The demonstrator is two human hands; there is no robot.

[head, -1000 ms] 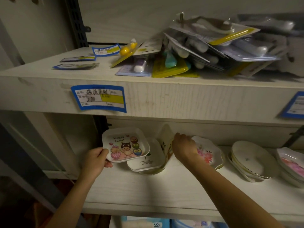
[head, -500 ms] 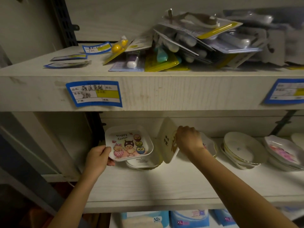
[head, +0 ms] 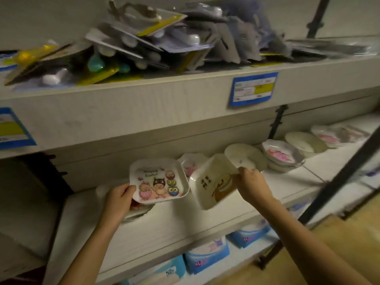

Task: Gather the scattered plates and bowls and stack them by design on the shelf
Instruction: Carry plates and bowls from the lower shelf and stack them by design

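Left hand (head: 120, 199) is gripping the near left corner of a square white plastic plate printed with cartoon chicks and owls (head: 159, 181), thumb on the rim, fingers underneath, holding it tilted above the left end of the pale wood-grain lower shelf (head: 156, 229). Right hand (head: 251, 185) is pinching the right rim of a square cream plate bearing a brown-and-yellow figure and dark lettering (head: 214, 181), holding it tilted with its face toward the camera, just beside the owl plate; whether the two rims are touching cannot be told. Under the left hand the edge of another white dish (head: 136, 214) is showing on the shelf, mostly hidden. Behind the held plates, toward the back edge, a white scalloped dish with pink print (head: 190, 164) is sitting partly covered. Further along toward the right end: a plain cream round plate (head: 244, 156), then a stack of scalloped bowls with pink flowers (head: 282, 158), a second cream round plate (head: 305, 140), and a blurred pink-patterned dish (head: 334, 136). The upper shelf is carrying a heap of blister-packed goods (head: 148, 46); a blue-bordered price label (head: 254, 88) is sticking to its front edge. Blue-and-white packs (head: 207, 255) are lying below the lower shelf.
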